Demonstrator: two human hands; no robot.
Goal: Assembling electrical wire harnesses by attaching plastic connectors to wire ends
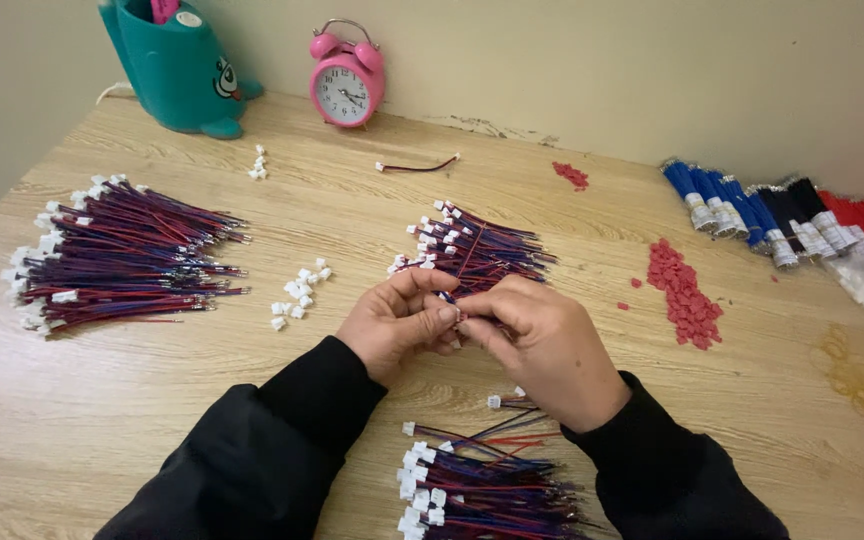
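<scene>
My left hand [395, 322] and my right hand [544, 345] meet at the middle of the wooden table [152, 400], fingertips pinched together on a thin red-and-blue wire with a small white connector [449, 298]. Just beyond my fingers lies a small bundle of the same wires [477, 245]. Another heap of wires with white connectors [477, 485] sits between my forearms near the front edge. Both sleeves are black.
A large wire pile [117, 250] lies at the left. Loose white connectors [300, 292] sit left of my hands, red small pieces [684, 295] to the right. Bound blue, black and red wire bundles [782, 215], rubber bands [857, 375], a pink alarm clock [347, 85] and a teal holder [177, 65] line the back.
</scene>
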